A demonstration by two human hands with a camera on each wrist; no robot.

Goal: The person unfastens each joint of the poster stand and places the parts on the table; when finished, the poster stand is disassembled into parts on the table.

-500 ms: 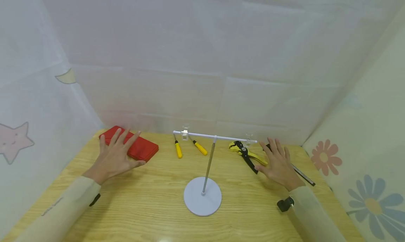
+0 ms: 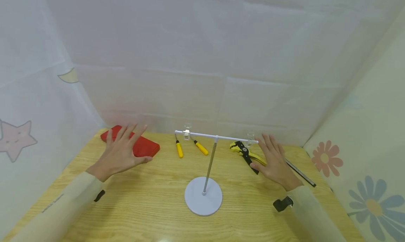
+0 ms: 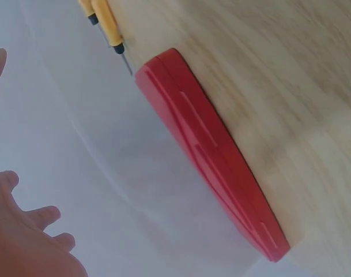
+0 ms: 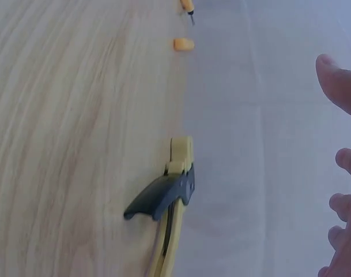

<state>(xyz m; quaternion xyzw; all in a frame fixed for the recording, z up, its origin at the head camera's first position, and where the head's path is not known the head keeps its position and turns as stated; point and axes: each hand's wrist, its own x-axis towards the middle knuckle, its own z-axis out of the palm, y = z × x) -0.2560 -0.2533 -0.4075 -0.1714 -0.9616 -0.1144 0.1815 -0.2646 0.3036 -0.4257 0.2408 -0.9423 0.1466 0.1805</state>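
Note:
My left hand (image 2: 121, 154) is spread with straight fingers above the table, overlapping a red case (image 2: 146, 147) in the head view; it holds nothing. The left wrist view shows the closed red case (image 3: 204, 150) apart from the hand. My right hand (image 2: 274, 163) is also spread in the air, its thumb overlapping the handles of a yellow and black wire stripper (image 2: 244, 151). In the right wrist view the wire stripper (image 4: 174, 187) lies on the table, away from the fingers. Behind the right hand, a thin dark and silver bar (image 2: 300, 172) is partly hidden.
Between the hands stands a white round base (image 2: 203, 196) with a metal pole and a white crossbar (image 2: 205, 135) carrying clear clips. Two yellow-handled screwdrivers (image 2: 179, 150) lie behind it. Pale cloth walls (image 2: 190, 59) enclose the back and sides of the wooden table (image 2: 152, 199).
Both hands have shifted slightly: the left a little to the right, the right a little to the left. The objects on the table stay where they were.

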